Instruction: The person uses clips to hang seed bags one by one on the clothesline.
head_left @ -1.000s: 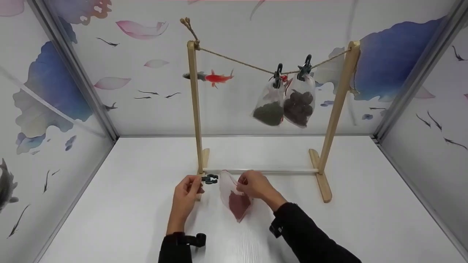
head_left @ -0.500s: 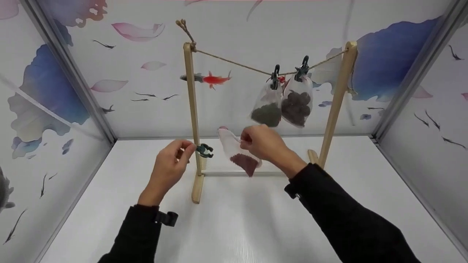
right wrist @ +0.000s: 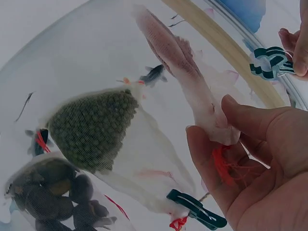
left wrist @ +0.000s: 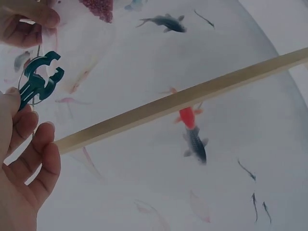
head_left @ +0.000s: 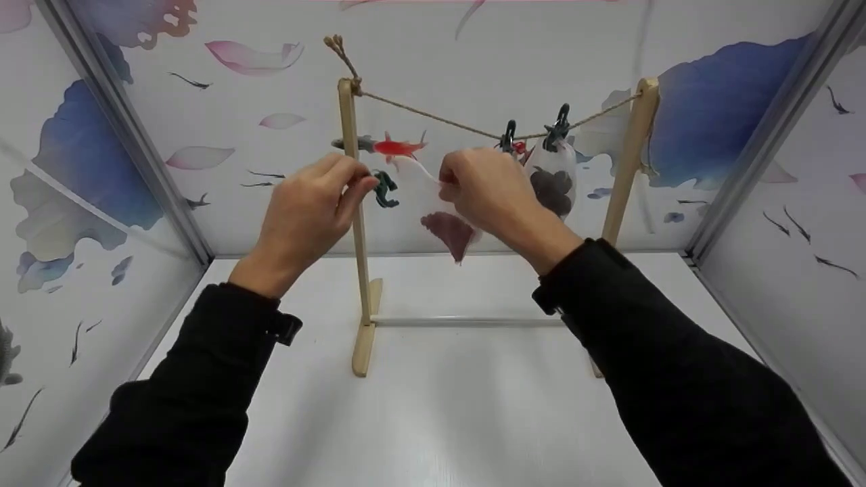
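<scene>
Between thumb and forefinger, my left hand (head_left: 304,210) pinches the handles of a dark green spring clip (head_left: 385,189); its curved jaws are spread apart (left wrist: 41,79). My right hand (head_left: 490,193) pinches the gathered neck of a white mesh bag (right wrist: 202,101) of small dark-red grains (head_left: 450,233). The bag hangs below those fingers, and its red drawstring (right wrist: 221,166) lies across the palm. Both hands are raised close under a sagging twine line (head_left: 426,116), the clip left of the bag and in front of the left post.
Two clipped bags hang on the line at right: one of green beans (right wrist: 94,127), mostly behind my right hand in the head view, and one of dark stones (head_left: 551,189). Wooden posts (head_left: 355,223) carry the line. A pale crossbar (head_left: 467,322) runs low above the white table (head_left: 433,406).
Both hands have risen from near the table to just below the line, carrying the clip and the bag of red grains. The clip's jaws stay spread. The hanging bags stay in place.
</scene>
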`<state>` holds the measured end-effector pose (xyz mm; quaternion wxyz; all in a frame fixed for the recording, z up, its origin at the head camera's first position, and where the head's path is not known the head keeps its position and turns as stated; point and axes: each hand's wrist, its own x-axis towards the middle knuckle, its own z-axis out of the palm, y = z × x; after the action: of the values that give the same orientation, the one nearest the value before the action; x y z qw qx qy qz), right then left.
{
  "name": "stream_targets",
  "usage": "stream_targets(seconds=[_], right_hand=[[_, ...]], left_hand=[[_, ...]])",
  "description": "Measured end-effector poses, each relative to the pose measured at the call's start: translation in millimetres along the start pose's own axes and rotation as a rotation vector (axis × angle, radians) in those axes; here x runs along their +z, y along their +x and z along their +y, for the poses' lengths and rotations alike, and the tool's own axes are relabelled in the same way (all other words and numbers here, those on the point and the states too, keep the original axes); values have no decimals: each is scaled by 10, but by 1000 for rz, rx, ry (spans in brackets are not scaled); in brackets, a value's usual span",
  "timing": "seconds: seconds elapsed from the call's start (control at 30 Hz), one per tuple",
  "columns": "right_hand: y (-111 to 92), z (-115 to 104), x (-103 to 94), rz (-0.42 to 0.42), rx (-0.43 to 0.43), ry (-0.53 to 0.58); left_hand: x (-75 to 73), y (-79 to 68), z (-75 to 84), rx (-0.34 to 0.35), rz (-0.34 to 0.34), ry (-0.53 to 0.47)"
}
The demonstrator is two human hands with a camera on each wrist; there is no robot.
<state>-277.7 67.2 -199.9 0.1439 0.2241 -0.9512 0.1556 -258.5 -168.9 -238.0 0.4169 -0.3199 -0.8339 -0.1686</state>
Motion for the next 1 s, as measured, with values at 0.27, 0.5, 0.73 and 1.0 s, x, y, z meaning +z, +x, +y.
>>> stream_targets(seconds=[0.27, 0.5, 0.73, 1.0], right_hand=[[210, 6, -119, 68, -62, -77], [293, -12, -148, 148, -149, -103], [342, -14, -252, 175, -132, -73], [371, 7, -263, 181, -107, -80]], left_hand=[[-130, 410, -42, 104, 83, 208], [-161, 676, 59, 175, 14, 300], [-164, 866, 122, 224, 39, 413], [-149, 936, 139, 216, 14, 494]])
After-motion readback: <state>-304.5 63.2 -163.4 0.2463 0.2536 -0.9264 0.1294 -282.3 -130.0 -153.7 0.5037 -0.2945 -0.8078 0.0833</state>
